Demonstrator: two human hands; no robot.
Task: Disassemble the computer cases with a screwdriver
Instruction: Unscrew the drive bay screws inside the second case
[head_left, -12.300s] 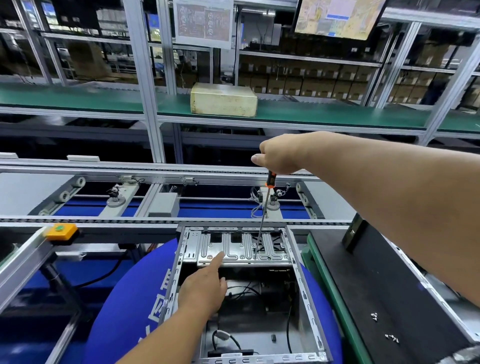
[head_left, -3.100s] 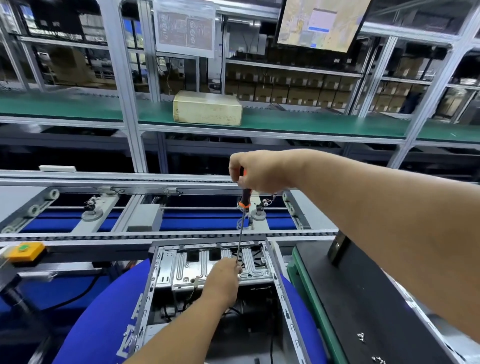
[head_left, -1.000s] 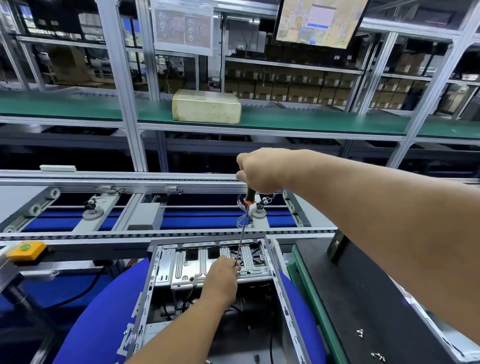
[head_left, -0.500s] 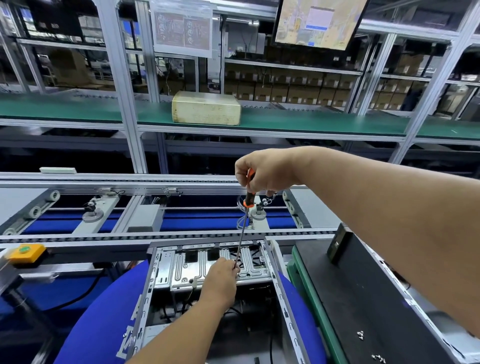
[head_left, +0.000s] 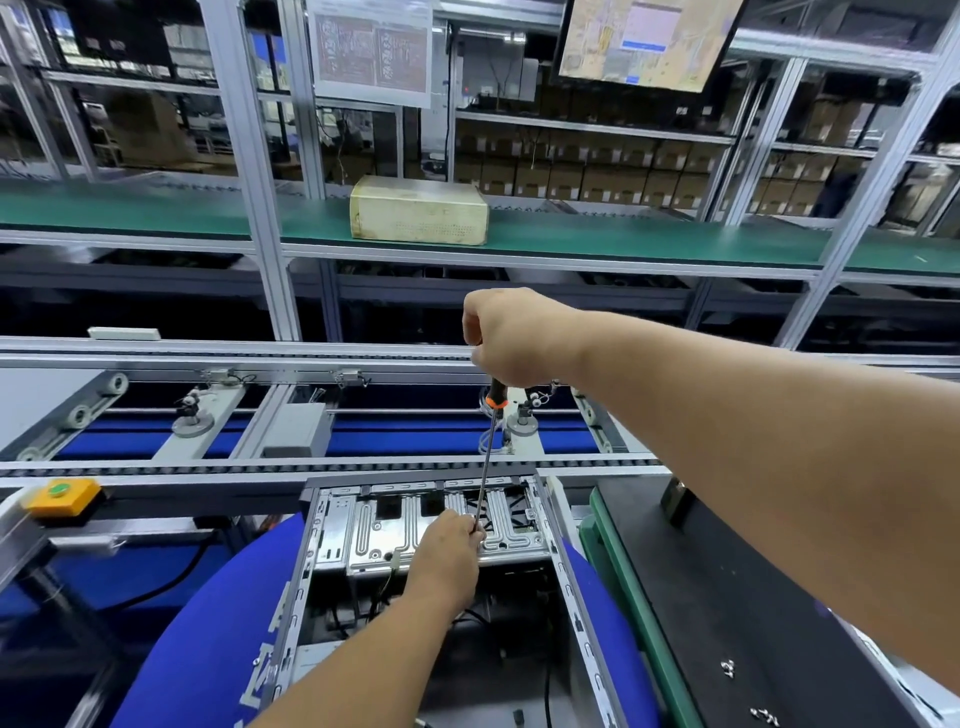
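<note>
Your screwdriver (head_left: 493, 400) shows a black handle with an orange collar. At six o'clock the computer case (head_left: 431, 525) is bare silver — ribbed metal — on a blue round mat (head_left: 208, 639). At nine o'clock, a yellow button box (head_left: 62, 496) with a green button; at twelve, a cream box (head_left: 418, 210) on a green shelf (head_left: 623, 241).

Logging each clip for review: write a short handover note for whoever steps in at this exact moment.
Right hand grips the orange-and-black-handled screwdriver, held nearly upright. Left hand pinches its thin steel shaft at the tip, on the silver ribbed drive-cage plate.
The open grey metal computer case lies on the blue round pad. Its side panel is off, and a few loose small silver screws lie on the black panel to the right.
Left: free the screw under the tip, remove the plate, then strip what remains inside.
</note>
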